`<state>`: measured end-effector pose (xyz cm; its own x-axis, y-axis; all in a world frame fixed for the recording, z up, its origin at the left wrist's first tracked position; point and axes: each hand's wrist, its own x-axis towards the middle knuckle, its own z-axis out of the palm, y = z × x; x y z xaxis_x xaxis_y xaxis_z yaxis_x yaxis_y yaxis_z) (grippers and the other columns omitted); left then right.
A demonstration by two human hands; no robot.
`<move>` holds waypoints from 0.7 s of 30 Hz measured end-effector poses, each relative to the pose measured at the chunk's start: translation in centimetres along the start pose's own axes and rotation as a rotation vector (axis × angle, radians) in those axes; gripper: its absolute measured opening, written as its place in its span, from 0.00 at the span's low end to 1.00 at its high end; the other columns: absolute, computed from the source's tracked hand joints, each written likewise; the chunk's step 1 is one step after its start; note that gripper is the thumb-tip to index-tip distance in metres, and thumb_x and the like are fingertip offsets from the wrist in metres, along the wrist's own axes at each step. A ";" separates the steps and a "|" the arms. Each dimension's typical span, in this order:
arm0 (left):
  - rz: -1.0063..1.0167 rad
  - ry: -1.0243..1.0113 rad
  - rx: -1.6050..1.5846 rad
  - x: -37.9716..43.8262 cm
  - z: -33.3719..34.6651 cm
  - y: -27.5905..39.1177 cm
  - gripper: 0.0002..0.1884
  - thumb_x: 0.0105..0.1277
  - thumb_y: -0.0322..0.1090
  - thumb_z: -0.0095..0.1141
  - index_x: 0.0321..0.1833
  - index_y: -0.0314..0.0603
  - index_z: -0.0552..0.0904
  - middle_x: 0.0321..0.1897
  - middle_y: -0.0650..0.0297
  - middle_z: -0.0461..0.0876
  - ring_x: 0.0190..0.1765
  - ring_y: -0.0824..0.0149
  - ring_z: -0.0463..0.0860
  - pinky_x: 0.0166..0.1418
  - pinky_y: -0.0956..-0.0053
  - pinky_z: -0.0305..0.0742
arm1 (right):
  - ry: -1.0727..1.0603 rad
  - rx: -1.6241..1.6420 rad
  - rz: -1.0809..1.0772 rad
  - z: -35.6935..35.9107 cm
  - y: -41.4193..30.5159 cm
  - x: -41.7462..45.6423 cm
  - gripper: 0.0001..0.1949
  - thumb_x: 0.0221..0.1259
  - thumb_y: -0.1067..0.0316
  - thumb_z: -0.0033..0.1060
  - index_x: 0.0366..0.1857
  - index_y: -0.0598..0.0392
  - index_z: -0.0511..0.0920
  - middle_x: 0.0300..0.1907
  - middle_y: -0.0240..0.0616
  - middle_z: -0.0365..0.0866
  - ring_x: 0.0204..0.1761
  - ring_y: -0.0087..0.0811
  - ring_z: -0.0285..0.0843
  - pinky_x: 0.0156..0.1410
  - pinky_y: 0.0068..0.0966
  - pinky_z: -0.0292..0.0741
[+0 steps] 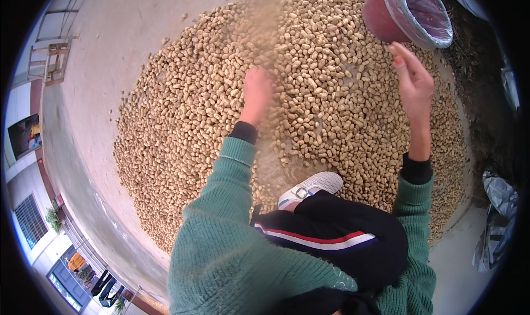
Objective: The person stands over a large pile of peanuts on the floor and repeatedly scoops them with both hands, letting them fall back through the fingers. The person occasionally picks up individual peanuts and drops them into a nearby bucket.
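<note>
A broad spread of unshelled peanuts [190, 104] covers the concrete floor before me. My left hand [258, 93], blurred and with its fingers curled downward, is over the middle of the spread. Whether it holds any peanuts cannot be made out. Beyond it runs a blurred brown streak of peanuts [265, 25]. My right hand [416, 79] is raised over the right side, just below a dark red bucket [381, 19] in the view. Its thumb and fingers are slightly apart, with nothing visible between them. A clear plastic bag [399, 9] lines the bucket and folds over its rim.
My white shoe [312, 186] stands at the near edge of the peanuts. Dark soil [476, 87] borders the right side, with crumpled plastic sheeting [499, 195] nearby. Bare concrete [107, 46] extends left towards a wooden frame [57, 64] and a building with hanging clothes [108, 290].
</note>
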<state>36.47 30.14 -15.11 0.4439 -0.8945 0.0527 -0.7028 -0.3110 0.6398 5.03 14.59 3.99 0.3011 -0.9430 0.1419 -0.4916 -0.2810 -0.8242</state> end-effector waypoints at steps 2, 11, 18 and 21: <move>-0.051 -0.070 -0.130 0.1 -0.2 2.2 0.09 0.65 0.27 0.68 0.46 0.33 0.86 0.40 0.55 0.85 0.49 0.56 0.84 0.52 0.61 0.79 | -0.104 0.094 0.179 3.2 1.2 -4.0 0.15 0.78 0.62 0.57 0.59 0.58 0.84 0.53 0.42 0.90 0.53 0.28 0.87 0.59 0.24 0.81; -0.634 -0.781 -1.459 -6.7 2.2 11.6 0.23 0.78 0.38 0.58 0.70 0.31 0.77 0.60 0.57 0.84 0.54 0.70 0.84 0.54 0.74 0.81 | -0.406 1.003 0.801 11.0 4.2 -13.2 0.21 0.83 0.47 0.46 0.50 0.55 0.80 0.35 0.28 0.80 0.31 0.17 0.76 0.32 0.16 0.69; -0.381 -0.757 -1.223 -8.3 3.6 15.9 0.25 0.80 0.46 0.56 0.69 0.32 0.79 0.61 0.56 0.86 0.46 0.73 0.86 0.48 0.78 0.82 | -0.297 0.837 0.764 9.6 4.9 -16.1 0.27 0.82 0.39 0.44 0.29 0.51 0.72 0.21 0.23 0.68 0.21 0.14 0.62 0.25 0.13 0.57; -0.420 -0.798 -1.144 -8.8 4.1 16.2 0.23 0.82 0.47 0.53 0.64 0.31 0.82 0.59 0.54 0.87 0.48 0.72 0.86 0.50 0.78 0.82 | -0.278 1.012 0.872 8.6 4.9 -16.4 0.28 0.82 0.37 0.43 0.25 0.49 0.70 0.20 0.21 0.64 0.19 0.14 0.57 0.23 0.14 0.54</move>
<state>18.86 31.70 -8.31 -0.1877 -0.8595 -0.4754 0.3856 -0.5097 0.7691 4.70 30.18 -7.10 0.4158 -0.6448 -0.6413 0.1672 0.7474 -0.6431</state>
